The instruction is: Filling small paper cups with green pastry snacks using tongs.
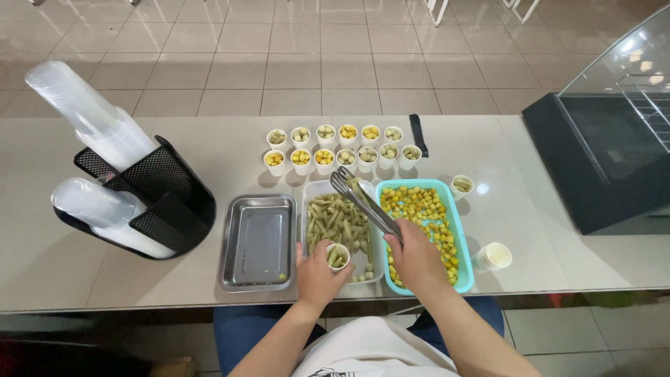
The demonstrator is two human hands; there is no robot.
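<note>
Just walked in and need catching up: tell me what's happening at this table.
A seated person is portioning snacks into small paper cups. The left hand holds a cup over the clear tray of green pieces, while the right hand grips metal tongs with a piece at their tips. Beside it sit a teal tray of yellow pieces and a nearly bare steel tray. Filled cups stand in two rows behind.

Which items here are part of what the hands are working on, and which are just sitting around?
In use: left hand holding a small paper cup; right hand with metal tongs; tray of green pieces; teal tray of yellow balls; filled cups.

Lying about: steel tray, lid holder, black strap, glass case.
</note>
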